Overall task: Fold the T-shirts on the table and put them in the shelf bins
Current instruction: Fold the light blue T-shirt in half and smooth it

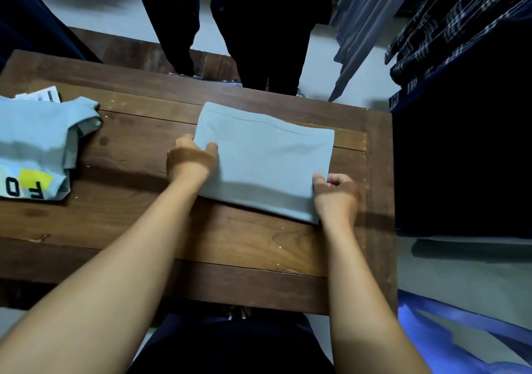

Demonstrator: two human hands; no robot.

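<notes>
A light blue T-shirt (264, 158), folded into a flat rectangle, lies on the right half of the wooden table (144, 230). My left hand (192, 158) grips its left edge, thumb on top and fingers tucked under. My right hand (335, 194) pinches the shirt's near right corner, thumb on the cloth. A second light blue T-shirt (34, 149) with a yellow patch and black letters lies unfolded at the table's left edge. No shelf bins are in view.
Some printed paper (40, 96) pokes out behind the left shirt. Dark clothes (259, 28) hang beyond the table's far edge, and grey and plaid garments (431, 28) hang at the right. A blue plastic bag (460, 339) sits on the floor at the lower right.
</notes>
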